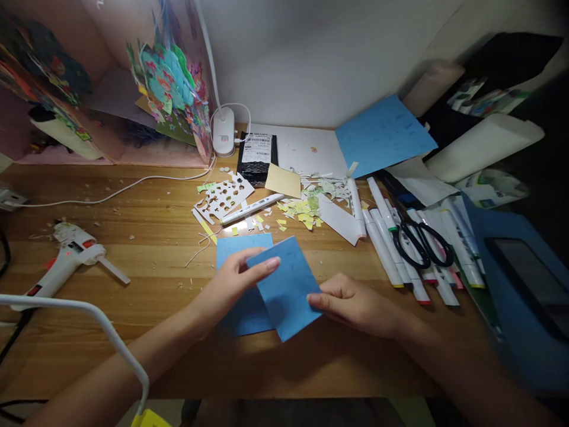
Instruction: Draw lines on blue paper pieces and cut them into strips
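Note:
A blue rectangular card is held tilted between both hands, over the desk's front middle. My left hand pinches its upper left edge, thumb lying on top. My right hand grips the lower right edge, with its thumb on the face and the fingers curled behind. Beneath and to the left lies a second blue card on the wooden desk, partly covered by the held card and my left hand.
Paper scraps, a white marker and a tan card lie behind. Black-handled scissors rest on several markers at right. A glue gun lies left, near a white curved tube. A larger blue sheet is at the back.

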The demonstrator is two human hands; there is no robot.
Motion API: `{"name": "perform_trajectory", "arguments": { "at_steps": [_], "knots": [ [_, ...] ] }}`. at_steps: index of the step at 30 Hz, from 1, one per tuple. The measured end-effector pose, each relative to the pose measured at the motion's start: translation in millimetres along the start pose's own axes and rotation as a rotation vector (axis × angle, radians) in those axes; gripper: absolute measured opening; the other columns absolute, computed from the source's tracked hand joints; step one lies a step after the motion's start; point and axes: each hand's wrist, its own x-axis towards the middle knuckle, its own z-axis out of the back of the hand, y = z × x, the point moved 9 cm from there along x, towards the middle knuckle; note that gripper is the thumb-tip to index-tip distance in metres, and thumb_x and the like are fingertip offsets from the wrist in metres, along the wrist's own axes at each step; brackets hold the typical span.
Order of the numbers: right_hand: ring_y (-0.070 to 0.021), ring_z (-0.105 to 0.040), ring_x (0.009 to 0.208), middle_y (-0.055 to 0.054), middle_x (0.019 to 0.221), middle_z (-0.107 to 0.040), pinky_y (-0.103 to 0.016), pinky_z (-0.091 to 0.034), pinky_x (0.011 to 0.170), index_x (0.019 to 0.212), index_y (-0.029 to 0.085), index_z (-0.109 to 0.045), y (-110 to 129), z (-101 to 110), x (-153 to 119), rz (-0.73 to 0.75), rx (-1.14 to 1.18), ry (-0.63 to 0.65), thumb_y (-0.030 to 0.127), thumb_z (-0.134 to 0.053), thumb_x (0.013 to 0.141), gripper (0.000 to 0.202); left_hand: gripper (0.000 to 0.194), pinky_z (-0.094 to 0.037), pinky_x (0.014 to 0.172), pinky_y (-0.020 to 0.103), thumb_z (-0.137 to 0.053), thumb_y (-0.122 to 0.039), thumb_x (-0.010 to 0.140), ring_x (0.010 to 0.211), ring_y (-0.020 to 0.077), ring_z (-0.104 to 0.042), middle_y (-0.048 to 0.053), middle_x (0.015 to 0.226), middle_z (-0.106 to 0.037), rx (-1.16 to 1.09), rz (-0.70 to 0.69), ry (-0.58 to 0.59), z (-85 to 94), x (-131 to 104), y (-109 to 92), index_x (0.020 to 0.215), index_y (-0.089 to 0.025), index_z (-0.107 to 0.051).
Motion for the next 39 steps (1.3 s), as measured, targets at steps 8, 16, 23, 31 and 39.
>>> {"name": "perform_trajectory", "arguments": {
  "at_steps": [8, 16, 23, 31, 39],
  "knots": [
    [-0.0092, -0.044, 0.054, 0.002, 0.056, -0.049, -0.022, -0.032, 0.052, 0.061, 0.016, -0.053, 17.1, 5.9, -0.8, 0.081, -0.166, -0.128, 0.046, -0.044, 0.092, 0.044, 0.027, -0.038, 0.053, 0.021, -0.068, -0.038, 0.073, 0.06, 0.011, -0.049, -0.001, 0.064, -0.055, 0.255, -0.006, -0.009, 2.5, 0.7, 4.7, 0.068, -0.013, -0.059],
    [-0.0096, -0.046, 0.054, 0.001, 0.06, -0.054, -0.022, -0.032, 0.052, 0.073, 0.016, -0.061, 36.2, 10.2, -10.5, 0.269, -0.337, -0.305, 0.033, -0.05, 0.089, 0.027, 0.017, -0.04, 0.06, 0.021, -0.056, -0.029, 0.084, 0.068, 0.012, -0.053, 0.0, 0.073, -0.061, 0.38, -0.093, 0.185, -30.6, -10.4, 3.3, 0.08, -0.015, -0.063],
    [-0.0099, -0.047, 0.054, 0.001, 0.057, -0.051, -0.023, -0.031, 0.053, 0.064, 0.016, -0.056, 35.9, -12.4, -10.6, 0.316, -0.412, -0.248, 0.028, -0.046, 0.09, 0.03, 0.021, -0.036, 0.053, 0.019, -0.05, -0.027, 0.088, 0.058, 0.0101, -0.052, -0.001, 0.066, -0.062, 0.576, -0.156, 0.216, -42.1, -19.1, 4.2, 0.078, -0.015, -0.064],
    [-0.0092, -0.046, 0.056, 0.002, 0.062, -0.052, -0.022, -0.03, 0.054, 0.072, 0.016, -0.057, 34.0, -9.0, -8.4, 0.264, -0.44, -0.236, 0.028, -0.047, 0.088, 0.023, 0.02, -0.038, 0.053, 0.018, -0.052, -0.025, 0.086, 0.057, 0.0093, -0.052, 0.0, 0.064, -0.062, 0.556, -0.188, 0.167, -37.6, -18.0, 1.4, 0.074, -0.014, -0.063],
    [-0.0083, -0.036, 0.052, 0.005, 0.054, -0.039, -0.023, -0.024, 0.052, 0.056, 0.017, -0.04, 34.5, -15.8, -4.5, 0.323, -0.469, -0.194, 0.021, -0.049, 0.081, 0.027, 0.016, -0.031, 0.047, 0.019, -0.053, -0.022, 0.08, 0.05, 0.0082, -0.045, -0.002, 0.057, -0.057, 0.656, -0.18, 0.134, -45.3, -23.4, 9.3, 0.067, -0.015, -0.061]
  ]
}}
